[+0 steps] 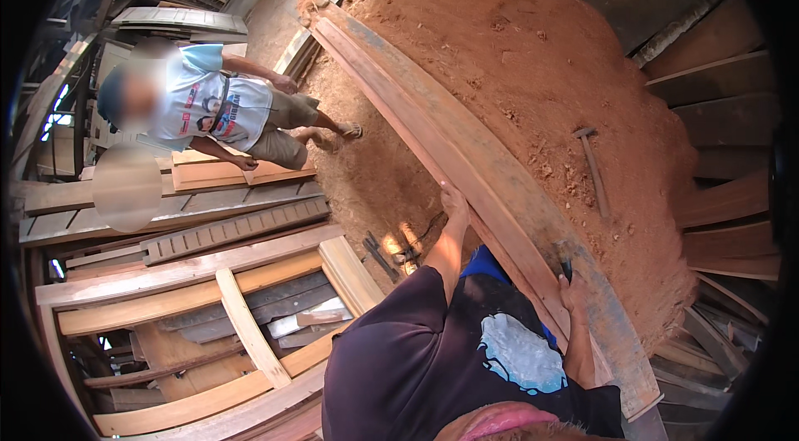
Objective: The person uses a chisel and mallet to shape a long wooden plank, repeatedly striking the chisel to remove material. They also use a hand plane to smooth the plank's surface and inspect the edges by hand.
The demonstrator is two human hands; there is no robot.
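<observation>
A long reddish wooden plank (433, 156) lies slantwise in front of me, along a wider, weathered board (508, 170). My left hand (454, 200) is closed over the near edge of the plank, about midway along it. Lower right, my right hand (574, 293) rests by the plank's near end, its fingers closed around a small tool (566, 265) with a dark shaft and a greyish tip; its exact kind is unclear. Beyond the board, a hammer (593, 170) lies on the sawdust, apart from both hands.
Reddish sawdust (491, 33) covers the ground beyond the board. Another person (225, 108) stands at the left beside stacked timber. A wooden frame (250, 329) lies lower left, with dark tools (381, 254) on the ground near it. Planks (728, 150) lean along the right side.
</observation>
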